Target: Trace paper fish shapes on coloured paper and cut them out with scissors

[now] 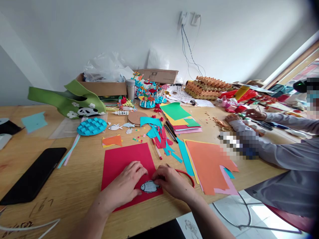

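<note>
Apparently the red sheet [127, 154] is uncut; my left hand [127, 181] rests wide on it, my right hand [171, 181] pinches the fish [149, 186].

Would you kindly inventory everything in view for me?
Red sheet: one, red, front centre
Fish cutout: one, pale grey, on red sheet
Loose fish cutouts: several, pale, beyond red sheet
Orange paper: one, orange, right
Green bag: one, green, left
Woven oval: one, blue, before bag
Black slab: one, black, left
Open box: one, brown, back left
Trays: stack, tan, back right
Table: one, light wood, throughout
Smaller clutter: uncounted, mixed colours, across table
Co-worker: one, grey sleeves, right
Left hand: one, bare, on red sheet
Right hand: one, bare, touching fish cutout
</note>
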The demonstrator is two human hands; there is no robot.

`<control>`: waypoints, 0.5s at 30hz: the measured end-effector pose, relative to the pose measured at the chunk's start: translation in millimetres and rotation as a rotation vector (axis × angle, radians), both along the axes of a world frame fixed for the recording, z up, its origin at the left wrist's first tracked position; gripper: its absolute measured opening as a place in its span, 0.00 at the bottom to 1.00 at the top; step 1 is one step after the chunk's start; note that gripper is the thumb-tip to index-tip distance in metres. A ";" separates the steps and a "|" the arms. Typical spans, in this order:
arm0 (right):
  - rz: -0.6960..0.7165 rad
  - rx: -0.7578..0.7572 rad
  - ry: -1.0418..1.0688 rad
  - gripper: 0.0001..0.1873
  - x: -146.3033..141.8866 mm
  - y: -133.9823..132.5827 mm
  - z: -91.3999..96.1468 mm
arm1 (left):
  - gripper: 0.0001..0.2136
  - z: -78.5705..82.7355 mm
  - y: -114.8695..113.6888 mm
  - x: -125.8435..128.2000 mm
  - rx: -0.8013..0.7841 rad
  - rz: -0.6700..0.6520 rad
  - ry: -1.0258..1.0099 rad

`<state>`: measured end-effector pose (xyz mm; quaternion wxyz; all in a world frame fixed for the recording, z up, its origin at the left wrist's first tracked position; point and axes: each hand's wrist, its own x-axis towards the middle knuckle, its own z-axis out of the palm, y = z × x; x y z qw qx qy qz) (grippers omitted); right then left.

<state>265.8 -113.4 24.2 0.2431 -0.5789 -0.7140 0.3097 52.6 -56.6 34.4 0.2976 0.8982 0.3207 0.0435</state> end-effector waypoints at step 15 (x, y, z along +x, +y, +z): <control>0.068 0.062 -0.032 0.09 -0.4 -0.3 0.0 | 0.17 8.2 -0.3 3.0 -0.051 -0.080 -0.009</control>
